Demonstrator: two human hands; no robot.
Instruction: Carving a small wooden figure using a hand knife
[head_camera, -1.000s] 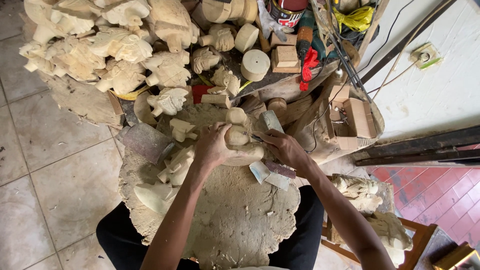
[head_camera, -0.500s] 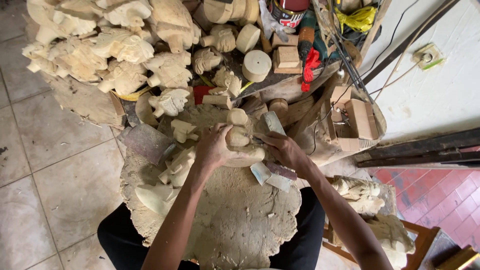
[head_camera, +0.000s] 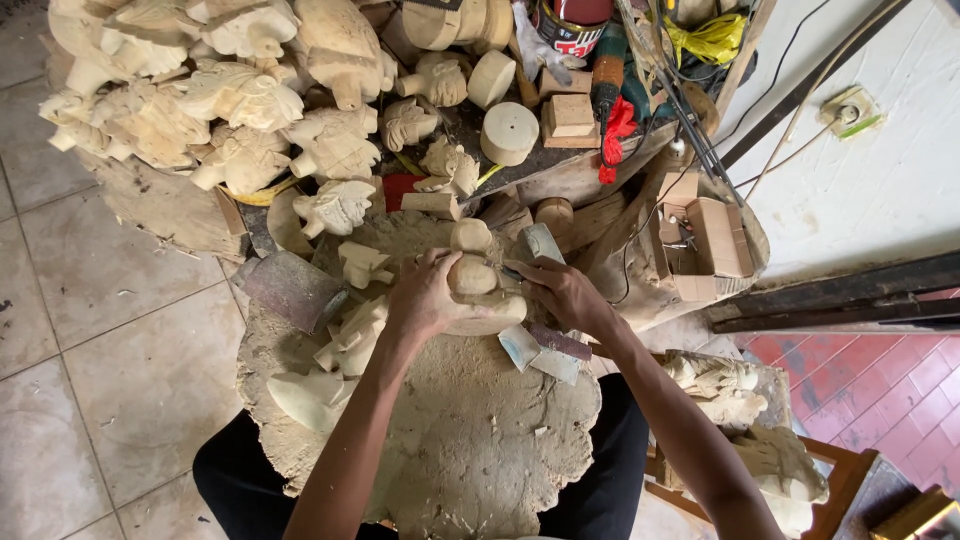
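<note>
A dusty cloth pad (head_camera: 470, 440) covers the seated person's lap. Pale wooden carvings (head_camera: 240, 90) are heaped beyond it. On the pad, the left hand (head_camera: 425, 298) wraps closed around a rounded wooden figure (head_camera: 475, 280). The right hand (head_camera: 565, 295) pinches a small tool (head_camera: 510, 268) against it.

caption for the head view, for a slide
Left hand steadies a pale wooden figure while the right hand works it beside heaped carvings.

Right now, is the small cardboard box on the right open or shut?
Open: the cardboard box has its flaps spread outward, and its inside shows from above, with small items lying in it.
</note>
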